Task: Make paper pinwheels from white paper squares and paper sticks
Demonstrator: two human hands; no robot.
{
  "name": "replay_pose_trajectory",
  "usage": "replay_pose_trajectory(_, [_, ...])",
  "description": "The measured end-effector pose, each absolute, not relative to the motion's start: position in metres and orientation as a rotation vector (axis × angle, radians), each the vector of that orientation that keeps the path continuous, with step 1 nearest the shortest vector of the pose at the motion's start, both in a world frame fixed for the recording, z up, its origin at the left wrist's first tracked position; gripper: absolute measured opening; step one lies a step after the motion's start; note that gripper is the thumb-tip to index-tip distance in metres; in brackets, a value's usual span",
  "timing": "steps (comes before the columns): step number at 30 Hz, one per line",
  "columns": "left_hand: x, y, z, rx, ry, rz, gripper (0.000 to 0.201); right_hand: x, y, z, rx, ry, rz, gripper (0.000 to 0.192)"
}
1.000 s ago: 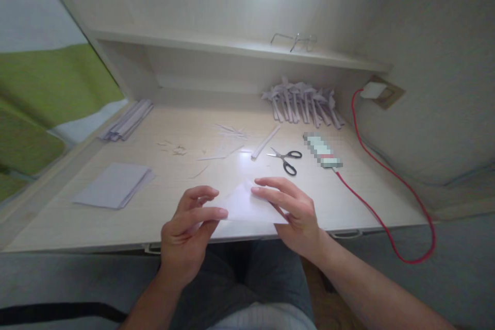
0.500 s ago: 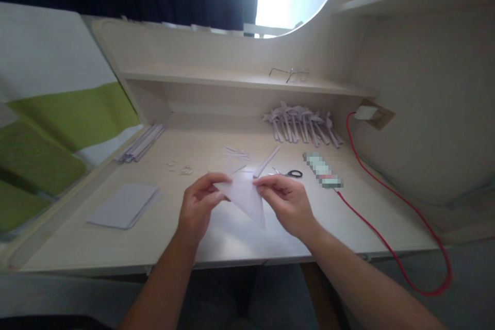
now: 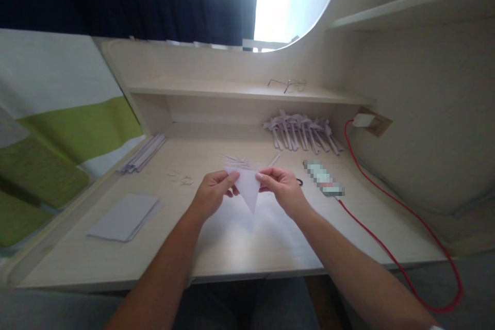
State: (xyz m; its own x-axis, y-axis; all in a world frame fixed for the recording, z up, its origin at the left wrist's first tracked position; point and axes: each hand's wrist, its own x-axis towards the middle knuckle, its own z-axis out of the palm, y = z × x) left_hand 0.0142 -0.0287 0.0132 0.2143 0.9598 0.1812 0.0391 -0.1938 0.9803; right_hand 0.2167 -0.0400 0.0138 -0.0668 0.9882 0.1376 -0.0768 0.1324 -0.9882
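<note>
A white folded paper triangle (image 3: pixel 247 188) hangs point-down above the middle of the desk (image 3: pixel 232 242). My left hand (image 3: pixel 212 193) pinches its upper left corner and my right hand (image 3: pixel 281 188) pinches its upper right corner. Both hands are raised off the desk surface. Just behind my right hand, black scissors (image 3: pixel 299 182) are mostly hidden.
A stack of white sheets (image 3: pixel 124 216) lies at the left. Paper strips (image 3: pixel 144 153) lie far left, folded paper pieces (image 3: pixel 301 131) at the back right, and scraps (image 3: pixel 181 179) mid-desk. A red cable (image 3: pixel 390 201) runs along the right. Glasses (image 3: pixel 288 84) rest on the shelf.
The paper was lying near the desk's front edge under my fingers; both hands have lifted it and carried it forward, and it now hangs as a triangle. The view tilted upward.
</note>
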Motion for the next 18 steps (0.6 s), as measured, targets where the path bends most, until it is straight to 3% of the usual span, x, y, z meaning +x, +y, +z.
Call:
replay_pose_trajectory(7, [0.016, -0.013, 0.008, 1.541, 0.91, 0.966, 0.031, 0.218, -0.023, 0.014, -1.162, -1.469, 1.114, 0.041])
replay_pose_trajectory(11, [0.011, -0.005, 0.004, 1.508, 0.912, 0.992, 0.033, 0.256, -0.015, 0.012, -1.369, -1.65, 0.879, 0.046])
replay_pose_trajectory(14, [0.005, 0.0, 0.003, 1.474, 0.889, 1.026, 0.033, 0.297, -0.012, 0.007, -1.64, -1.766, 0.638, 0.033])
replay_pose_trajectory(18, [0.002, 0.004, 0.003, 1.429, 0.851, 1.079, 0.028, 0.326, -0.011, -0.001, -1.885, -1.976, 0.552, 0.017])
